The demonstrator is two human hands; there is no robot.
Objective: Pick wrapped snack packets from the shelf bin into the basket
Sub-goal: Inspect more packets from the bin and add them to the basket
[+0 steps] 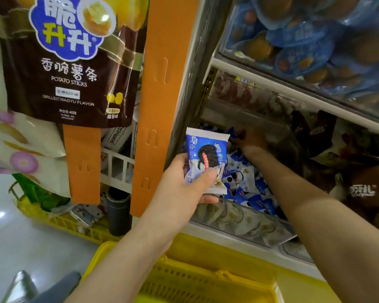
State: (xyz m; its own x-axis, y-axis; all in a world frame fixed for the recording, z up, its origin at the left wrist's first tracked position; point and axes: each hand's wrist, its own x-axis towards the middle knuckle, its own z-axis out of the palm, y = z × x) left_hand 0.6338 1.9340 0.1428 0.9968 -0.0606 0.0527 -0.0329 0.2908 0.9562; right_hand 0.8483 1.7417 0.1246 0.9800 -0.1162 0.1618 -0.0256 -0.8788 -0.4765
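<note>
My left hand (184, 184) holds a blue and white cookie snack packet (207, 158) upright, thumb pressed on its front, just in front of the shelf bin (238, 217). The bin has a clear front wall and is filled with several more blue and white packets (247, 186). My right hand (251, 141) reaches deep into the back of the bin, in shadow; its fingers curl around a blue packet (233, 133) there. A yellow plastic basket (197, 278) sits below my arms at the bottom of the view.
An orange hanging strip (160, 95) with a brown potato-stick bag (68, 62) hangs left of the shelf. Brown snack bags (358, 184) fill the bin to the right. A shelf of blue packs (315, 40) is above. Another yellow crate (59, 219) stands on the floor at left.
</note>
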